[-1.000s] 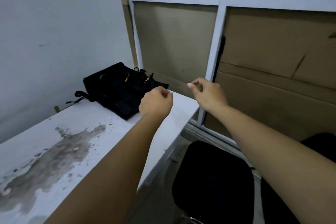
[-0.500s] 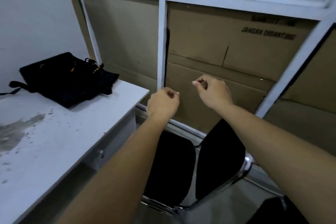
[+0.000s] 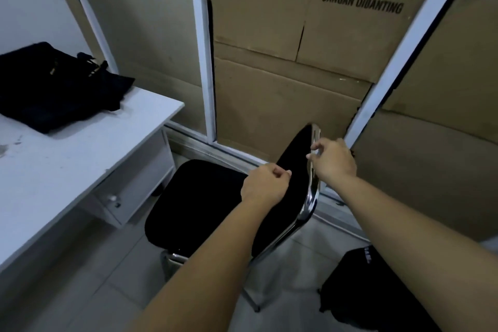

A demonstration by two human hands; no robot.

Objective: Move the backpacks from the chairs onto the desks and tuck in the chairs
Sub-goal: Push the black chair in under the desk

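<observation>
Left hand [image 3: 265, 183] sits curled in a loose fist in front of the chair [image 3: 199, 202] backrest, holding nothing as far as shows; contact w/ the fabric can't be told. Right hand [image 3: 332, 160] is at the top of the backrest by the chrome frame [image 3: 310, 201], thumb and forefinger [image 3: 314, 147] close together near the tube; whether they grip it yet, can't tell. Chair seat has no bag on it and stands pulled out from the surface [image 3: 67, 159], at approx 3 o'clock of that surface's corner. One backpack [image 3: 54, 89] lies flat on the surface at approx 10 o'clock from the hands, near the wall, so that part looks done. Judged left: tuck this chair in. A 2nd black bag [image 3: 372, 291] shows at approx 5 o'clock, low by the right forearm; can't tell what it rests on, but it prob. still needs moving to a surface. Any further chairs or surfaces are out of view. Writing: the cardboard [image 3: 296, 89] behind the white frame reads "JANGAN DIBANTING", w/ a blurred line above, perhaps "QUANTITY" plus digits, not certain. White marks on the 2nd bag are too small to read.
</observation>
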